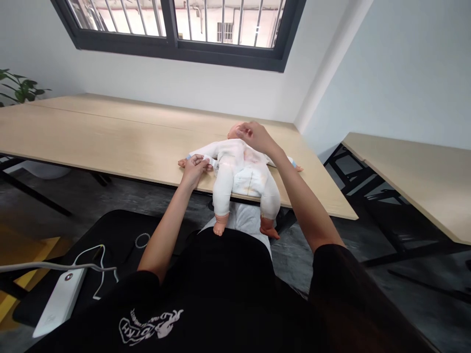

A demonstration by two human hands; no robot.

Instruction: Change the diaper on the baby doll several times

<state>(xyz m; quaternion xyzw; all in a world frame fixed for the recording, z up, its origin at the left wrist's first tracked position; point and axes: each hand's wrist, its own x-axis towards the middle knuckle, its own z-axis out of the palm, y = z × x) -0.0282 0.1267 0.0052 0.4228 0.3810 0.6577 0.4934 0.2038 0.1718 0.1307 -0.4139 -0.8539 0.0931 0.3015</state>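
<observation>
One left hand (196,171) pinched the white-clad plastic doll's (238,156) white fabric flap (211,159); adjusting it probably needed gentle tension; right hand (256,137) unclear.

Dark-framed window (171,29) in pale wall (191,81), bars (205,22) beyond the glass; leafy plant (25,92) sits far left; black chair (117,230) stands lower left, bearing white power bank (61,303) and small bracelet (136,240), pale cable (44,265) nearby; second table (412,179) stands at right; floor (91,198) is grey.
</observation>
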